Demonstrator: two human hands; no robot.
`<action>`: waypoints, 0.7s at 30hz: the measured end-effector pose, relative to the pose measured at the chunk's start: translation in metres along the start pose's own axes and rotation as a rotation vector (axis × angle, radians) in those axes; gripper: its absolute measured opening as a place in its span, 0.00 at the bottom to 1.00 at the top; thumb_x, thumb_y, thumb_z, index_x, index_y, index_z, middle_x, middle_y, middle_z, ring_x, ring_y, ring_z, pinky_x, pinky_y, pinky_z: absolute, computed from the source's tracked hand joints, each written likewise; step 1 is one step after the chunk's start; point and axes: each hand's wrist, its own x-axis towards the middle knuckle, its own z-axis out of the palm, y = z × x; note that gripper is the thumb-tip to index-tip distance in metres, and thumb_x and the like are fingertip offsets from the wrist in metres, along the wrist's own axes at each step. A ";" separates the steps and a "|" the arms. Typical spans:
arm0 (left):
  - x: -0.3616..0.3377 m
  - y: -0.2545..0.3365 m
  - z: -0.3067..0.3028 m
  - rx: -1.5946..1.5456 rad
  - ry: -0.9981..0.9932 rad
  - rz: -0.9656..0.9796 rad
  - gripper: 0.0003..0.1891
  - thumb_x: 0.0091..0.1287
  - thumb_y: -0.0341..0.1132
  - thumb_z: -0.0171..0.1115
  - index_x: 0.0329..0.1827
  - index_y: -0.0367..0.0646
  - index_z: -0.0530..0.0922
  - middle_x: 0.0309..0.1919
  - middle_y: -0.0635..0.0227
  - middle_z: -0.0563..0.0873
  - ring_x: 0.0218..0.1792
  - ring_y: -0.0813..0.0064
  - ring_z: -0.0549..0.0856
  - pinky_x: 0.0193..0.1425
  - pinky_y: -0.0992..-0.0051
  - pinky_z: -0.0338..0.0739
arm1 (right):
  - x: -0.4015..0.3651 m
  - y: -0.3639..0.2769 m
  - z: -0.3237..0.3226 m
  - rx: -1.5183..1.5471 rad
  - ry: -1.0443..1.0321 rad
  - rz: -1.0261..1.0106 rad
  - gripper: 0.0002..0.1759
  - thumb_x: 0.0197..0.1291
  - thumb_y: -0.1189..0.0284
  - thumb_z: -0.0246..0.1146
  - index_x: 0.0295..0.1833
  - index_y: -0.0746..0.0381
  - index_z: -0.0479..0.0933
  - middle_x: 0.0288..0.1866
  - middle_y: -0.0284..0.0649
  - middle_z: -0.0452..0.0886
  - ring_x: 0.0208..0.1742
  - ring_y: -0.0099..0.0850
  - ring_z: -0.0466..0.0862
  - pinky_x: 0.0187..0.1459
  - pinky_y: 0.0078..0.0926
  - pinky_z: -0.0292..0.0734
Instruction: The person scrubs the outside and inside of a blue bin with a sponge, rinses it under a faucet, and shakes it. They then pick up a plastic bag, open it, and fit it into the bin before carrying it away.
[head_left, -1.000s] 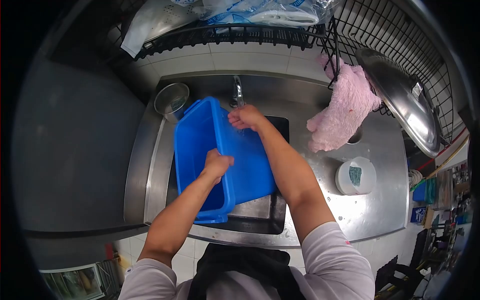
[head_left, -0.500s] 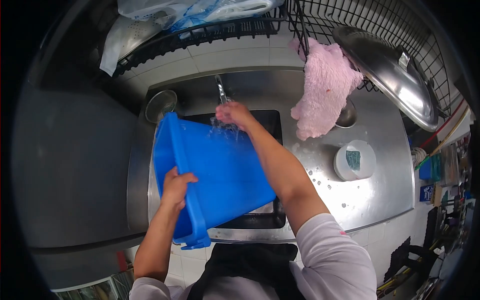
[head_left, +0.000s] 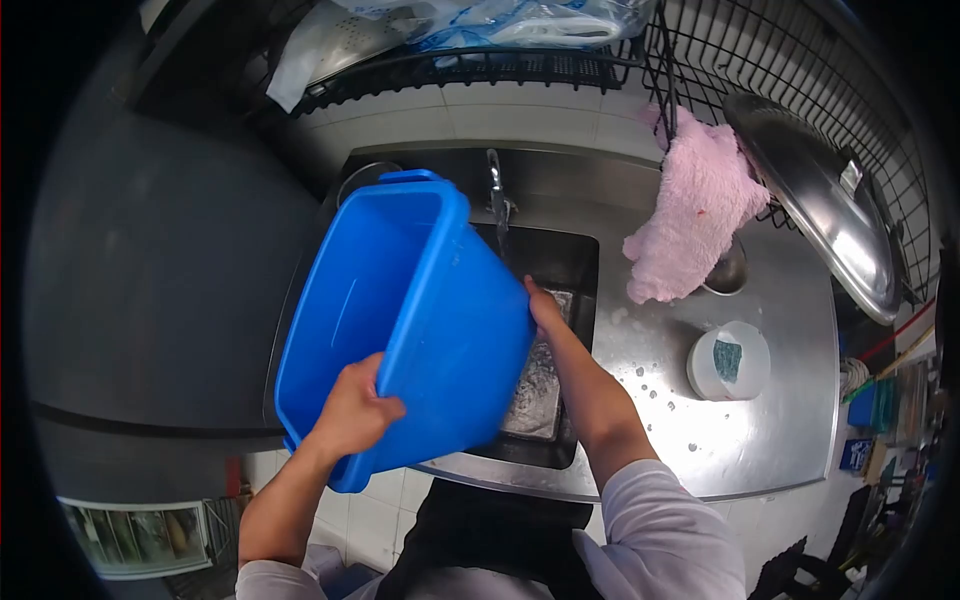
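A large blue plastic tub [head_left: 455,330] is tilted on its side above the left part of the sink [head_left: 577,265], its opening facing left. My left hand [head_left: 358,405] is closed over the near part of the tub's rim, thumb on the outer wall. At the tub's base, my right hand [head_left: 543,308] holds it from the right; some of its fingers are hidden behind the tub. Water runs from the faucet [head_left: 494,175] into the sink just beyond the tub.
On the steel counter to the right stand a white container [head_left: 705,375] with a green scouring pad [head_left: 727,361] and a metal bowl [head_left: 728,272]. A pink cloth [head_left: 690,215] and a big metal lid [head_left: 820,200] hang at the wire rack [head_left: 770,45]. A dark cabinet-like surface [head_left: 160,280] borders the left.
My right hand has moved from the running water down to the tub's base. The tub has shifted left and turned, showing more of its inside. The camera view has also shifted.
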 end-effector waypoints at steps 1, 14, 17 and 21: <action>-0.004 0.001 0.003 -0.007 0.014 -0.004 0.20 0.50 0.24 0.57 0.49 0.33 0.77 0.37 0.54 0.85 0.38 0.64 0.85 0.46 0.70 0.78 | -0.004 0.000 -0.003 0.122 -0.052 0.069 0.28 0.70 0.55 0.48 0.57 0.70 0.74 0.52 0.46 0.81 0.52 0.33 0.79 0.56 0.30 0.71; -0.044 -0.042 -0.004 -0.102 0.207 -0.106 0.19 0.48 0.22 0.56 0.46 0.32 0.77 0.32 0.62 0.85 0.33 0.75 0.83 0.39 0.75 0.76 | 0.035 -0.060 0.040 -0.331 -0.280 -0.020 0.13 0.64 0.67 0.57 0.43 0.66 0.81 0.37 0.42 0.84 0.36 0.30 0.82 0.41 0.29 0.77; -0.049 -0.049 -0.005 -0.122 0.213 -0.142 0.18 0.48 0.22 0.56 0.46 0.32 0.77 0.31 0.63 0.85 0.33 0.76 0.82 0.39 0.76 0.76 | 0.063 -0.068 0.068 -0.093 -0.136 -0.128 0.11 0.61 0.68 0.61 0.39 0.66 0.80 0.34 0.40 0.83 0.32 0.28 0.82 0.34 0.28 0.77; -0.052 -0.056 -0.003 -0.176 0.230 -0.116 0.18 0.48 0.22 0.56 0.46 0.32 0.77 0.31 0.63 0.85 0.33 0.77 0.82 0.39 0.77 0.76 | 0.073 -0.091 0.089 -0.399 -0.284 -0.079 0.11 0.60 0.67 0.62 0.39 0.65 0.80 0.34 0.41 0.84 0.34 0.30 0.82 0.36 0.30 0.77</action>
